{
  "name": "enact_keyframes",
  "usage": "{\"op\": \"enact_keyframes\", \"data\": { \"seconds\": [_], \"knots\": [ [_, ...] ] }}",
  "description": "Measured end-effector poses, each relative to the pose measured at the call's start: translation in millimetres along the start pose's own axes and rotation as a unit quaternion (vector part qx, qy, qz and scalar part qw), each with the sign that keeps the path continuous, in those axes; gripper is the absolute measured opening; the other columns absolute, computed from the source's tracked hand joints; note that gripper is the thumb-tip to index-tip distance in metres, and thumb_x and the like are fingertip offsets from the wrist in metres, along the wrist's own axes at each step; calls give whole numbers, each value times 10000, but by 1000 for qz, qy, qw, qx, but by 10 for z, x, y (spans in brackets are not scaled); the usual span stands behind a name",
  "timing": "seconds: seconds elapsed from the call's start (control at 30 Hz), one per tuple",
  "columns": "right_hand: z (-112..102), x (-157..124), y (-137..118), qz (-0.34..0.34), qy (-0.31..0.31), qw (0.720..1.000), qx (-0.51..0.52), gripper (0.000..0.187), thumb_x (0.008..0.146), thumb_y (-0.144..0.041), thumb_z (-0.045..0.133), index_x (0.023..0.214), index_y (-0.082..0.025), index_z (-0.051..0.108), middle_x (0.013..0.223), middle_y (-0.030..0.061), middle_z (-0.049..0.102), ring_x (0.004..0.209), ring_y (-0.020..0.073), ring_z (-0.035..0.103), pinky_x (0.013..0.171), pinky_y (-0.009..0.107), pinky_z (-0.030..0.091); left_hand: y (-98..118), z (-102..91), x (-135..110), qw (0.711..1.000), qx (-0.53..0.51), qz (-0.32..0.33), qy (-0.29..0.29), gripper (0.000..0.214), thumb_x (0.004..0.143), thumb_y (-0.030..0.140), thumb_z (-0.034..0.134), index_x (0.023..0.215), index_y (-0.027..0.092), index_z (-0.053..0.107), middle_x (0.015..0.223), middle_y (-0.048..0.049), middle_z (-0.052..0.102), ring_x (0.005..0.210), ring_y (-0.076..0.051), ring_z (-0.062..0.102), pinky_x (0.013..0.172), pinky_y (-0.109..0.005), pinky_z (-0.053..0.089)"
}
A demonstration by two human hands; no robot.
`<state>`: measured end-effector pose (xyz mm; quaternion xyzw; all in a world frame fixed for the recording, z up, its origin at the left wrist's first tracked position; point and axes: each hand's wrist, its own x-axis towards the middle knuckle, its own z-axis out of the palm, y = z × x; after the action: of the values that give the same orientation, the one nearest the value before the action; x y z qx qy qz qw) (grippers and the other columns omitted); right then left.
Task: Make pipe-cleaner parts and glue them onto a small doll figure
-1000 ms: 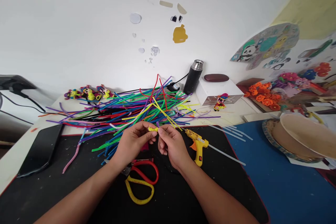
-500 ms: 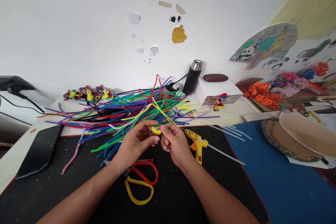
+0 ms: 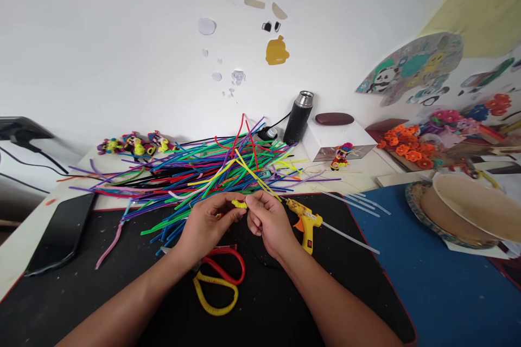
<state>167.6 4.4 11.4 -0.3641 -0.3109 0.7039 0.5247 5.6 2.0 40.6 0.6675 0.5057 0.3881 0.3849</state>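
Note:
Between the fingertips of both hands is a small curled piece of yellow pipe cleaner (image 3: 239,204). My left hand (image 3: 209,222) pinches it from the left, thumb and fingers closed on it. My right hand (image 3: 268,222) holds its right end between thumb and forefinger. Just below my left hand lie scissors (image 3: 217,295) with one red and one yellow handle, their blades partly hidden by the wrist. A yellow glue gun (image 3: 306,222) with a clear glue stick in it lies right of my right hand. Behind the hands spreads a heap of coloured pipe cleaners (image 3: 203,168).
A phone (image 3: 63,233) lies at the left on the black mat (image 3: 268,314). Small pipe-cleaner figures (image 3: 136,145) sit by the wall. A black flask (image 3: 299,119) stands beside a white box (image 3: 342,138). Loose glue sticks (image 3: 358,201) and a bowl-like container (image 3: 468,200) are at the right.
The yellow piece has shifted slightly left and turned flatter. The left fingers have closed more around it, and the right hand has edged left with it.

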Motion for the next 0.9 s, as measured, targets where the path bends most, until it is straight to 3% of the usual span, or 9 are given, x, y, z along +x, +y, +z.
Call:
{"op": "enact_keyframes", "data": {
  "seconds": [0.43,0.63,0.9],
  "knots": [
    [-12,1,5,9,-4,1000,-4,423,780,-528,851,780,-201,581,464,-121,433,356,62,403,357,177,218,-6,5,14,996,-74,-35,-21,231,881,376,747,1021,197,789,815,-39,793,677,-188,720,674,-292,588],
    [-18,10,-3,8,-4,1000,3,416,795,-531,839,772,-194,596,476,-112,445,359,54,380,361,179,226,6,24,31,977,-195,-79,-43,458,830,413,818,1198,177,681,809,-39,767,736,-198,724,696,-310,592],
    [-13,8,-28,11,-3,1000,5,408,785,-537,841,818,-187,633,473,-110,453,355,62,398,353,180,216,41,-4,75,969,-220,-98,-46,376,813,471,831,999,179,686,810,-32,740,750,-190,715,727,-324,599]
  ]
}}
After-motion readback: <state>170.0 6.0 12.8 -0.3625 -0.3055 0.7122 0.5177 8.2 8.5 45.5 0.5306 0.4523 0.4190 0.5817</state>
